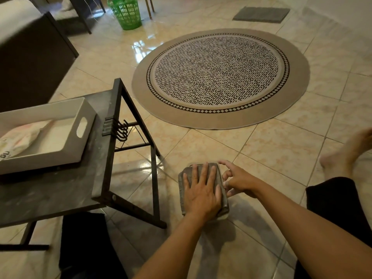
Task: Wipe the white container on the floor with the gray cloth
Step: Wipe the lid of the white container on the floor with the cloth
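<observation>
The gray cloth (182,190) lies spread over the white container (223,217) on the tiled floor in front of me. The cloth hides nearly all of the container; only a pale strip shows at its near right corner and along its far edge. My left hand (201,193) presses flat on top of the cloth with the fingers spread. My right hand (238,181) grips the container's right side, with fingertips curled on its far right corner and edge.
A low black-framed table (66,190) stands close on the left, carrying a white tray (84,125) with a bag in it. Beyond lie a round patterned rug (219,77), a green basket (125,12) and a gray mat (261,14). My bare foot (342,156) rests at the right.
</observation>
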The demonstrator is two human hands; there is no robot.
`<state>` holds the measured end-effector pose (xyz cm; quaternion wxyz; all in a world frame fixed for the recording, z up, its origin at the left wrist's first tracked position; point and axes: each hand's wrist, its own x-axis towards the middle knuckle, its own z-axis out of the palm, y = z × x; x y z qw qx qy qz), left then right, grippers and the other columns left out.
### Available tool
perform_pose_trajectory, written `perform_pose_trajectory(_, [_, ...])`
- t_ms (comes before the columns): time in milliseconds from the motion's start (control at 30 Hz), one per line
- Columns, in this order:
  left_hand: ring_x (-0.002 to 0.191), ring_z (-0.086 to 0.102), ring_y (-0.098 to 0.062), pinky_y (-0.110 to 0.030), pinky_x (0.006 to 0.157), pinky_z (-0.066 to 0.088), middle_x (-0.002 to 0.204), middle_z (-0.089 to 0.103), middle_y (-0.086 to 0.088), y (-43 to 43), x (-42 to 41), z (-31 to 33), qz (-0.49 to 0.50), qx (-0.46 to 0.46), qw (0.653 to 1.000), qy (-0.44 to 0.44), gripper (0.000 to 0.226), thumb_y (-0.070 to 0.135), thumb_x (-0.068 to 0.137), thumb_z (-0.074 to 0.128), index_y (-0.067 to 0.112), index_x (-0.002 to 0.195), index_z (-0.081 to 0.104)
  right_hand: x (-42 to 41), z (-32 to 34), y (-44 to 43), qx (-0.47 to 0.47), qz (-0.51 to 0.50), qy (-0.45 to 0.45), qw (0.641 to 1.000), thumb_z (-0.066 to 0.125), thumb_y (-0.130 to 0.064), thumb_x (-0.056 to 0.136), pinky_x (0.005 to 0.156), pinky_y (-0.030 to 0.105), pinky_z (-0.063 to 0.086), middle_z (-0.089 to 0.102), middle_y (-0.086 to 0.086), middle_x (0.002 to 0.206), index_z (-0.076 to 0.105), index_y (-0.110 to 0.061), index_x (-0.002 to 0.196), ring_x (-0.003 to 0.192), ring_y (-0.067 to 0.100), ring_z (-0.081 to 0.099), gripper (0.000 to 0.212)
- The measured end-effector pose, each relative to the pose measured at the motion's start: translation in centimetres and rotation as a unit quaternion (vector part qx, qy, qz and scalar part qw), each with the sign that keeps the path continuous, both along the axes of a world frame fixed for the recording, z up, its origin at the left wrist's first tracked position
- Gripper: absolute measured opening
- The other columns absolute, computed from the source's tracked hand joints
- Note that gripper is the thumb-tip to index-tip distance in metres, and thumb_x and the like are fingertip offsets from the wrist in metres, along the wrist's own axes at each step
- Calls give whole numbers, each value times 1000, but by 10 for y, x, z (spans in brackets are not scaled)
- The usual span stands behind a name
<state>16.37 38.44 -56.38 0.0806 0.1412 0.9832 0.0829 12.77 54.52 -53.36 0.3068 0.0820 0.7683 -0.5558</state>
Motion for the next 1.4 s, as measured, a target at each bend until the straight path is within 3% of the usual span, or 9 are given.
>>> perform_pose_trajectory(133, [147, -24, -25, -57, 118, -5, 162, -17, 4, 1, -12, 4, -19, 5, 1000, 3, 62, 47, 101, 19, 31, 156, -5, -1, 1, -1, 1, 1, 0, 1000, 51, 17, 84, 68, 40, 63, 55, 15, 94, 29, -32, 149, 80, 24, 63, 84])
perform_pose_trajectory(267, [146, -27, -24, -54, 119, -10, 162, -22, 3, -11, -7, 2, 29, 15, 999, -3, 63, 50, 100, 14, 33, 155, -11, 1, 2, -3, -5, -6, -1, 1000, 56, 14, 86, 69, 41, 64, 53, 15, 94, 29, -33, 149, 80, 25, 61, 84])
perform_pose_trajectory(367, [145, -28, -26, -55, 117, -14, 160, -24, 4, -4, 4, 2, 11, 15, 1000, -14, 64, 51, 97, 9, 32, 155, -10, -1, 3, -3, -1, -2, -2, 1000, 54, 16, 85, 72, 44, 64, 53, 15, 95, 30, -34, 149, 82, 26, 61, 84])
perform_pose_trajectory(500, [146, -26, -26, -56, 118, -9, 161, -21, 4, 2, -11, 3, -14, 4, 1000, 2, 61, 46, 101, 16, 31, 155, -10, 0, 2, -4, 7, 0, -1, 1000, 51, 18, 82, 75, 50, 63, 55, 16, 95, 32, -35, 147, 83, 27, 63, 86])
perform_pose_trajectory(667, [145, -30, -23, -51, 116, -18, 160, -26, 4, -5, -5, -1, 46, 18, 999, -6, 63, 48, 100, 12, 32, 154, -15, 3, 2, -6, -3, -16, 4, 1000, 56, 13, 87, 71, 43, 64, 53, 14, 94, 31, -31, 149, 81, 24, 62, 80])
perform_pose_trajectory(900, [147, -26, -25, -55, 118, -8, 162, -21, 3, 5, -14, 3, 3, 13, 1000, -3, 61, 46, 102, 16, 31, 156, -8, 4, 3, -6, 3, -9, 1, 1000, 52, 16, 85, 72, 45, 64, 58, 17, 99, 32, -34, 147, 86, 25, 65, 83])
perform_pose_trajectory(1100, [147, -25, -23, -56, 118, -12, 164, -15, 4, -20, -4, -2, -1, 31, 999, 30, 63, 53, 100, 21, 37, 156, -2, 1, 2, -5, -11, -8, -5, 1000, 52, 16, 85, 76, 51, 62, 55, 14, 95, 32, -33, 148, 83, 24, 64, 83])
perform_pose_trajectory(1233, [145, -29, -26, -57, 115, -16, 162, -21, 2, -9, -1, 0, -2, 8, 1000, 24, 62, 54, 100, 19, 42, 153, -10, -1, 5, -7, -12, 8, -22, 1000, 49, 18, 82, 70, 44, 63, 57, 14, 97, 25, -38, 149, 81, 23, 66, 90])
perform_pose_trajectory(1400, [144, -32, -24, -58, 117, -11, 161, -25, 3, -10, -8, 1, 43, 11, 999, 11, 61, 51, 101, 15, 40, 153, -13, -2, 3, -7, -4, -1, -20, 1000, 48, 18, 82, 76, 55, 62, 55, 15, 93, 30, -40, 147, 80, 24, 64, 89])
